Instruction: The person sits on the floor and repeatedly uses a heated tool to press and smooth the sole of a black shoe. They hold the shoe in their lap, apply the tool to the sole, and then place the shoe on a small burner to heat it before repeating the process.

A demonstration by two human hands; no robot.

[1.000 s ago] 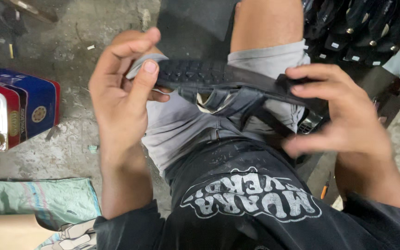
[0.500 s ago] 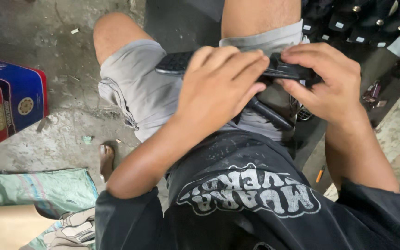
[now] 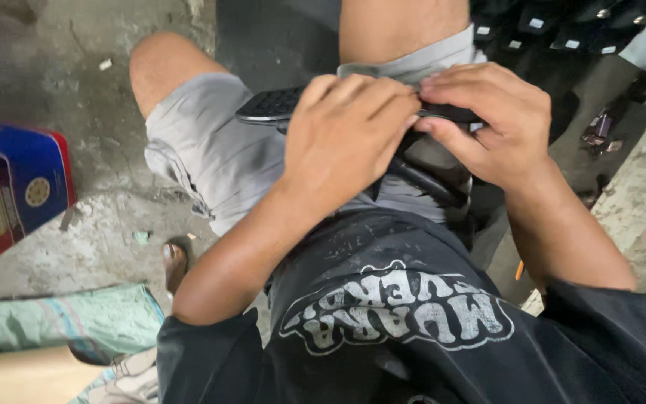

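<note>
Left hand (image 3: 349, 138) now swung over black sandal (image 3: 271, 105) on lap, fingers clamped on its middle — right hand (image 3: 491, 123) pinches far end by strap (image 3: 420, 176). Palm-up hold gone — pressing stage, likely.

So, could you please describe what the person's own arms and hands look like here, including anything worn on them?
Both hands are bare: the left hand and the right hand show no gloves, and no rings or watch can be seen. The forearms are bare as well. Short black sleeves of a black T-shirt with a pale printed design on the chest cover the upper arms.
</note>
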